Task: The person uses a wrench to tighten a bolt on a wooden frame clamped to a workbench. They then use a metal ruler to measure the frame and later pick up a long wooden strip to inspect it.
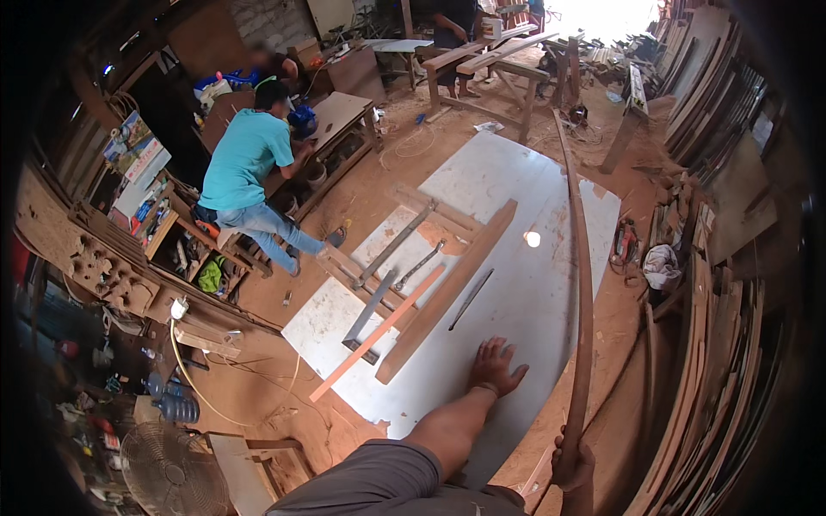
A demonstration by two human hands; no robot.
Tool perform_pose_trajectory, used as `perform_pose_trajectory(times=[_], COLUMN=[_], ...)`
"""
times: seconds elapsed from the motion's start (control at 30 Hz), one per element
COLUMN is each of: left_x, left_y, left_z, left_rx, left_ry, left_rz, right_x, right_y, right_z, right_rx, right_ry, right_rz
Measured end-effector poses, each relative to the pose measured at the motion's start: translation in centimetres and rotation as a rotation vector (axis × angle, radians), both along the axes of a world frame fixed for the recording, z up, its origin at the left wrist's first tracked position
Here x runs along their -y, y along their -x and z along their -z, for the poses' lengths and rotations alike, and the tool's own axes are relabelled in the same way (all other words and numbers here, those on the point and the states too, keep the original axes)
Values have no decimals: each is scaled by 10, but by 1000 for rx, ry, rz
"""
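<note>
One long thin wooden strip (583, 284), upright and bowed by the lens, gripped low down by the right hand (571, 463), fingers wrapped round it. The strip runs up past the right edge of the white sheet (533, 292) on the floor; its top end gets lost among the clutter at the back. What reads as the left hand (496, 365) is stretched out over the white sheet, fingers spread, holding nothing; hard to tell if it touches the sheet.

On the sheet: one wide brown plank (447, 291) lying diagonally, one thinner orange batten (377, 334) just beside it, two grey metal clamps (391, 262), one dark thin rod (471, 299). One bright light spot on the sheet.

One person in a teal shirt (245, 159) sits at a workbench (340, 116) to the left, back turned. Another person stands at the far trestle (482, 60), cut off at the top edge.

One fan (168, 469) lower left, partly cut off. Stacked boards (714, 344) fill the right side, too many to count. Red power tool (624, 241) on the sawdust floor.
</note>
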State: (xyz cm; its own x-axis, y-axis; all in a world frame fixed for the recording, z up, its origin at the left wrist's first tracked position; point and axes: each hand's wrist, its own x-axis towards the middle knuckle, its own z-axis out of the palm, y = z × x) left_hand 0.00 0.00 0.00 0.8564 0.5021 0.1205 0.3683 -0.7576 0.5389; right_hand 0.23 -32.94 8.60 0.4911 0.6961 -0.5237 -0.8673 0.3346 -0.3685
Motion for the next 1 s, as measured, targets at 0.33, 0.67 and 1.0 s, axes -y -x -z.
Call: perform_pose_trajectory(times=[0.33, 0.67, 1.0], left_x=[-1, -5, 2], left_y=[19, 20, 11], left_z=[13, 16, -3], left_rx=[114, 158, -16], left_ry=[32, 59, 20], left_rz=[37, 48, 16], right_x=[5, 142, 129], right_y=[85, 219, 115], right_z=[-3, 36, 31], right_rx=[171, 749, 799], right_ry=[611, 1512, 1318], right_rz=[-114, -561, -559])
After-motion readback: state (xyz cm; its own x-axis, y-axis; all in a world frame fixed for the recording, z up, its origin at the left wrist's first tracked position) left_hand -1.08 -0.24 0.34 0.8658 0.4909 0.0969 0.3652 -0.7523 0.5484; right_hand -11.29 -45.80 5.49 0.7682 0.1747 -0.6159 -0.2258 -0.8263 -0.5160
